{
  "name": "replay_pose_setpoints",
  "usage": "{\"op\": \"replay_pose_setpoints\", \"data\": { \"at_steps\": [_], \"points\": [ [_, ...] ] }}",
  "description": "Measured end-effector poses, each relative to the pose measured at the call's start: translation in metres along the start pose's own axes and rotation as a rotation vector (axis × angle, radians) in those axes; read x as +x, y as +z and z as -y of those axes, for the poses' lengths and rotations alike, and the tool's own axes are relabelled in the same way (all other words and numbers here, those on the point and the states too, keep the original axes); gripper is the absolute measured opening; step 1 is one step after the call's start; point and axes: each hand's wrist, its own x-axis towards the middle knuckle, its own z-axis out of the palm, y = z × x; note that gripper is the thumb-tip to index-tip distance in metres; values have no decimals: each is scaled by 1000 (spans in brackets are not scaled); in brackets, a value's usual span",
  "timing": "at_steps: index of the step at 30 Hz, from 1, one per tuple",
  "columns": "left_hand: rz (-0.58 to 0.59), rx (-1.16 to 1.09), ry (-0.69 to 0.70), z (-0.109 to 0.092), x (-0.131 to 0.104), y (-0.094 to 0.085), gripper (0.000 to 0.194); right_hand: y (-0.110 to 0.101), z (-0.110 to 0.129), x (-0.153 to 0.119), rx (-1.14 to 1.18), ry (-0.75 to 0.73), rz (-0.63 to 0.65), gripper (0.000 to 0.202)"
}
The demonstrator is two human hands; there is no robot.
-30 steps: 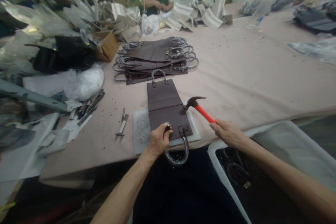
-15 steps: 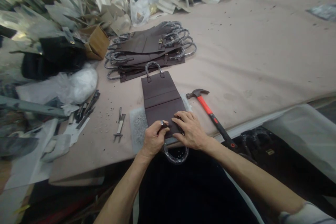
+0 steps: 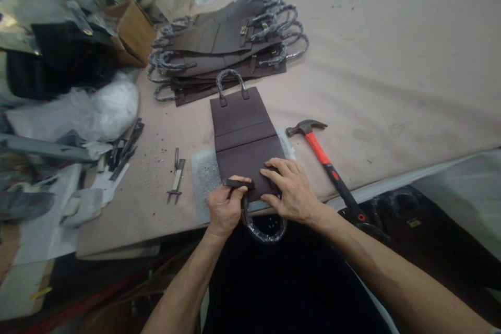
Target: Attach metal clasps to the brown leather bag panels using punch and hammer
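Note:
A dark brown leather bag panel [image 3: 242,133] with wrapped handles at both ends lies flat on a pale punching pad [image 3: 203,182] at the table's near edge. My left hand [image 3: 224,207] pinches a small dark strap tab [image 3: 238,183] at the panel's near end. My right hand [image 3: 291,190] presses flat on the panel beside it, fingers spread. The near handle [image 3: 263,232] hangs over the table edge between my hands. A red-handled hammer [image 3: 324,162] lies on the table just right of the panel, touched by neither hand.
A stack of similar brown panels with handles [image 3: 227,47] sits behind. Metal dividers [image 3: 176,177] and small punch tools [image 3: 125,148] lie left, beside plastic wrap and a cardboard box [image 3: 133,31]. Pink table cloth [image 3: 391,62] stretches right. A bin [image 3: 450,188] stands at the lower right.
My right hand laid the hammer down to the right and came onto the panel. My left hand went from holding a small metal punch upright to pinching the strap tab.

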Motion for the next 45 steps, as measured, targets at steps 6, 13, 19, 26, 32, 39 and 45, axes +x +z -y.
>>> {"op": "replay_pose_setpoints", "data": {
  "at_steps": [6, 13, 19, 26, 32, 39, 45],
  "points": [
    [60, 37, 287, -3, -5, 0, 15, 0, 0, 0, -8, 7, 19, 61],
    [-98, -199, -186, -2, 4, 3, 14, -1, 0, 1, -11, 11, 19, 62],
    [62, -8, -7, -9, 9, 6, 13, -2, 0, 0, -10, 16, 26, 62],
    [19, -2, -41, -9, 7, 8, 13, -1, 0, 0, -12, 2, 15, 59],
    [19, 7, -18, -9, 8, 7, 13, -1, -1, 0, -12, 1, 12, 60],
    [13, 91, 54, -10, 7, 12, 14, -3, 0, 0, 2, 0, 11, 59],
    [6, 153, 153, -10, 5, 22, 14, -3, -5, -2, 101, -36, 6, 57]
  ]
}}
